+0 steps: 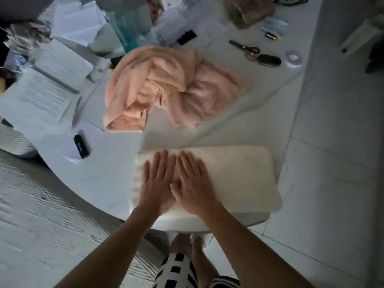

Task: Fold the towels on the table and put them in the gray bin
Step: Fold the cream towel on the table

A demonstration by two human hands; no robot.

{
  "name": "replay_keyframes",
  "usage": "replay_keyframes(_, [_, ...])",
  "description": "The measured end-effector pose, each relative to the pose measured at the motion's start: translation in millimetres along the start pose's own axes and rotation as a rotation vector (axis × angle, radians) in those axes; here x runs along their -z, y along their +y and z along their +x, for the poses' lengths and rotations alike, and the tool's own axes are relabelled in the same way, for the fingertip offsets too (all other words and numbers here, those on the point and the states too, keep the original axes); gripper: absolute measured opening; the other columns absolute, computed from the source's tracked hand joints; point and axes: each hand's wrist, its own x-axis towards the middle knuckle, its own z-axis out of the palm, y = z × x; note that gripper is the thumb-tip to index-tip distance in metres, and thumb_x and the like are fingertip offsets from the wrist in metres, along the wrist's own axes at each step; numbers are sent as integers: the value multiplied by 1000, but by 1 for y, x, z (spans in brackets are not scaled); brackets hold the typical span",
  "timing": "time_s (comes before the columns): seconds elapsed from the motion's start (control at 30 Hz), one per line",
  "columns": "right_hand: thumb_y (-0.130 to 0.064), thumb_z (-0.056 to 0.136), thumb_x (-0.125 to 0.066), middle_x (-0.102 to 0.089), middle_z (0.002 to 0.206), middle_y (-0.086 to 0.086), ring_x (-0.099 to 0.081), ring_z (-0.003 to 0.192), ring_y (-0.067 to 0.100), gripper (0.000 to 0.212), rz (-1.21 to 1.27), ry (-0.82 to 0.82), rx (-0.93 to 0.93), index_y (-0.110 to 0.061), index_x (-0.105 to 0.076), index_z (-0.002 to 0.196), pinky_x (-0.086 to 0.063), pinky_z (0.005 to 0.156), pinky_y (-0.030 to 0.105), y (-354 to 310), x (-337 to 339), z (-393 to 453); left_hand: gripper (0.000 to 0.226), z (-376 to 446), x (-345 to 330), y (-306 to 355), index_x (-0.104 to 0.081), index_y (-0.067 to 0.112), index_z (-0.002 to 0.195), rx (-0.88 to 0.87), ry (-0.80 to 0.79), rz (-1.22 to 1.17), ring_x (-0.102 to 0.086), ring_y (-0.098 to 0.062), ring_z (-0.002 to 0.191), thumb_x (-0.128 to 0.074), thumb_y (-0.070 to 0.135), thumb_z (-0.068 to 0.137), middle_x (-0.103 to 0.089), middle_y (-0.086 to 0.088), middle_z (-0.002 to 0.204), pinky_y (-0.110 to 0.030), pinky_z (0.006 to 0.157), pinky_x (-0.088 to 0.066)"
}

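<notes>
A folded white towel point(234, 175) lies at the near edge of the white table point(108, 175). My left hand point(158, 179) and my right hand point(193, 183) rest flat on its left half, side by side, fingers spread and holding nothing. Behind it, near the table's middle, a pink towel point(172, 86) lies crumpled in a heap. No gray bin shows in this view.
Papers point(39, 96) cover the table's left side, with a small black device point(81, 146) near the edge. Scissors point(245, 48) and a dark oval case point(269, 60) lie at the back right. A ribbed rug point(41, 215) is on the floor at left; pale tiles are at right.
</notes>
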Motion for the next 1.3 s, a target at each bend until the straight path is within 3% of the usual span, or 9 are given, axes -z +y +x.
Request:
replay_keyframes(0.17, [-53, 90, -42, -10, 166, 9, -4, 153, 27, 85, -118, 33, -77, -9, -15, 157, -13, 122, 49, 97, -2, -40, 73, 2, -12, 5, -7, 22, 161, 77, 66, -40, 4, -30, 155, -24, 57, 100, 0, -8, 169, -53, 123, -3])
replay_keyframes(0.3, [-53, 93, -33, -3, 167, 9, -1, 153, 26, 83, -145, 10, -245, -9, -5, 158, -12, 122, 53, 154, 11, -62, 73, 0, -11, 3, -3, 24, 161, 78, 39, -36, 7, -30, 155, -20, 59, 100, 4, -8, 169, -55, 123, -5])
replay_keyframes(0.43, [-53, 95, -19, 3, 167, 9, -2, 153, 29, 78, -165, -30, -374, -10, 1, 157, -8, 121, 56, 176, 30, -68, 74, -3, -3, 7, -1, 25, 161, 105, 18, -34, 10, -33, 154, -18, 61, 98, 7, -11, 168, -55, 124, -5])
replay_keyframes(0.53, [-46, 94, -20, -2, 165, 16, -5, 152, 33, 77, -178, 20, -472, -2, -7, 156, -8, 120, 60, 158, 39, -61, 78, -6, 1, 13, 6, 23, 160, 148, 19, -53, 16, -33, 153, -18, 62, 98, 14, -12, 167, -54, 123, 1])
replay_keyframes(0.7, [-40, 92, -33, -18, 163, 17, -17, 151, 32, 72, -46, 100, -119, -3, -24, 154, -15, 120, 56, 60, 13, -30, 68, 11, -2, 62, 0, 22, 161, -69, 19, -80, 12, -28, 154, -18, 49, 101, 9, -8, 168, -55, 124, -5])
replay_keyframes(0.83, [-46, 91, -36, -14, 165, 11, -12, 152, 29, 76, -137, 15, -62, -9, -21, 156, -18, 119, 53, 106, 12, -38, 71, 6, -3, 25, -6, 26, 161, 54, 19, -17, 4, -31, 155, -20, 58, 98, 2, -8, 168, -55, 124, -7])
replay_keyframes(1.03, [-54, 96, -17, 1, 166, 11, -3, 153, 31, 77, -16, -29, -421, -13, 3, 158, -12, 122, 54, 188, 30, -76, 74, -10, 4, -14, 7, 29, 160, 226, 36, -51, 6, -30, 155, -18, 64, 100, 6, -7, 169, -56, 121, -8])
replay_keyframes(1.17, [-46, 98, -38, -17, 162, 12, -25, 144, 35, 69, 268, -4, -571, -9, -17, 153, -32, 112, 56, 181, 39, -101, 71, -19, 11, -11, 4, 30, 160, 423, 49, -263, 1, -35, 154, -25, 60, 102, 6, -12, 169, -54, 123, -12])
replay_keyframes(1.3, [-51, 86, -54, -47, 136, 17, -57, 114, 39, 71, 601, -8, -957, -12, -36, 142, -52, 88, 46, 168, 42, -116, 78, -26, 27, -17, -15, 17, 158, 642, 165, -514, -37, -43, 137, -56, 45, 97, -29, -19, 158, -54, 106, -37])
